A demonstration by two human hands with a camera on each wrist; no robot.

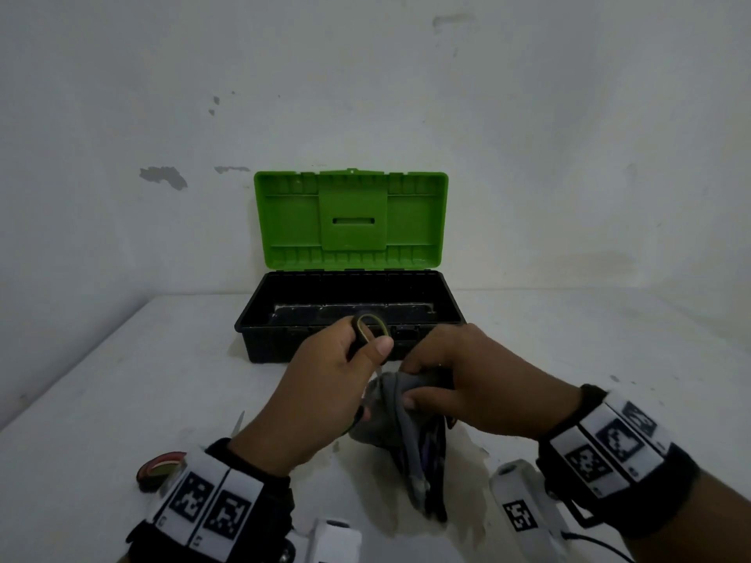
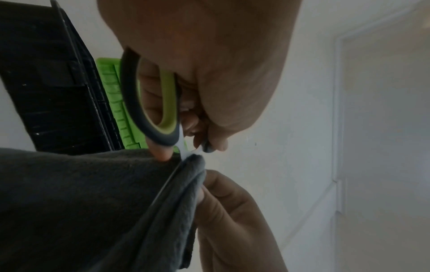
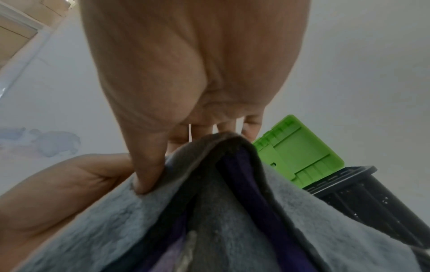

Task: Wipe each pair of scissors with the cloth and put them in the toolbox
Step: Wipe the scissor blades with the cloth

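Table (image 1: 122, 379): white; toolbox, cloth and hands are over it.
Toolbox (image 1: 260, 319): black, green lid up, just behind the hands; nothing clearly visible inside.
Cloth (image 1: 402, 424): grey, folded around the blades; a loose fold could let the edge cut through to the fingers.
Right hand (image 1: 467, 384): pinches the cloth on the blades; pressing hard could hurt it.
Left hand (image 1: 325, 392): fingers curled round the scissors (image 2: 149, 114) handles; a weak hold may drop them.
Second scissors (image 1: 156, 471): partly hidden near the left wrist, not yet wiped.
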